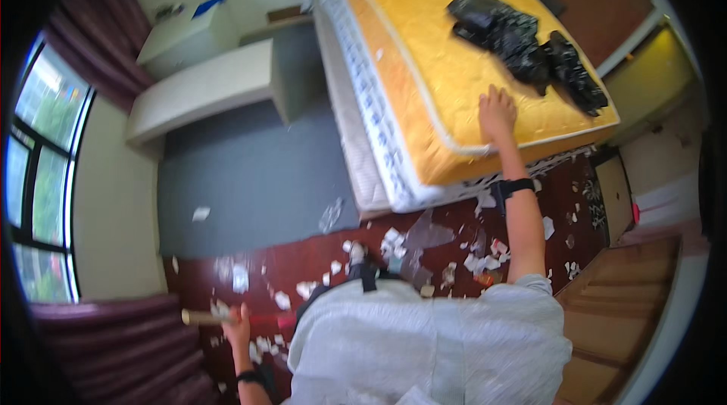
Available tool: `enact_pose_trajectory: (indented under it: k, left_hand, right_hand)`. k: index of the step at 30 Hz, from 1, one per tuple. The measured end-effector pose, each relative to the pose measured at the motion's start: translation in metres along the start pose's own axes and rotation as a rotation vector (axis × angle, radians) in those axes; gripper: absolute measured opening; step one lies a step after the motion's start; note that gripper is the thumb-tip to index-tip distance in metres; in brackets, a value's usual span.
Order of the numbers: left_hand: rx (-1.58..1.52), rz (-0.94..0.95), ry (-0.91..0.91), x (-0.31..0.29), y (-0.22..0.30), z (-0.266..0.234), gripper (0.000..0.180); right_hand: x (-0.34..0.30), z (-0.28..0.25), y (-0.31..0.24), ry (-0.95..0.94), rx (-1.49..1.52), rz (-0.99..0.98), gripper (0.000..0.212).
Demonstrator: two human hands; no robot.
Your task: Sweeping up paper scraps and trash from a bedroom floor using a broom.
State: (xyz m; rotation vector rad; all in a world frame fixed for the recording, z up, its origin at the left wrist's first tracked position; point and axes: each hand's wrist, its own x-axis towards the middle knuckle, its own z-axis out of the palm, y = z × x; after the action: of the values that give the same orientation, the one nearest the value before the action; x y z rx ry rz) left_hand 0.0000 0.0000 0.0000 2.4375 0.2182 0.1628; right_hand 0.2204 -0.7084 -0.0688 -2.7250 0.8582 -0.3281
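My right hand (497, 112) lies flat, fingers stretched out, on the near edge of a yellow mattress (405, 49). Just beyond its fingertips are crumpled black plastic bags (503, 38). Low on the left, my left hand (238, 325) is closed round a stick (198, 318) with a pale end and a red stretch on the other side of the fist. The far end of that stick is hidden by my body, so its kind does not show. The yellow mattress rests on a white, dark-patterned layer (382, 140).
Scraps of paper and clear plastic (432, 231) litter the red floor (303, 253). A grey mat (257, 170) spreads left of the bed. Beyond it stand a pale low bench (204, 91) and a white cabinet (189, 38). Purple curtains (98, 23) flank the window; a brown wooden door (621, 306) is at lower right.
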Motion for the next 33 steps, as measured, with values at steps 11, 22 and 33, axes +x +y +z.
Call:
enact_pose_trajectory:
  k: [11, 22, 33]
  left_hand:
    - [-0.250, 0.202, -0.085, -0.138, 0.145, 0.142, 0.010]
    - [-0.592, 0.167, 0.041, -0.186, 0.150, 0.119, 0.009]
    - [-0.601, 0.147, -0.023, -0.146, 0.096, 0.189, 0.017]
  right_hand:
    - [-0.333, 0.048, -0.093, -1.806, 0.472, -0.474, 0.054]
    - [-0.449, 0.175, -0.160, -1.633, 0.697, 0.697, 0.005]
    - [-0.347, 0.344, -0.120, -1.438, 0.652, 0.752, 0.007]
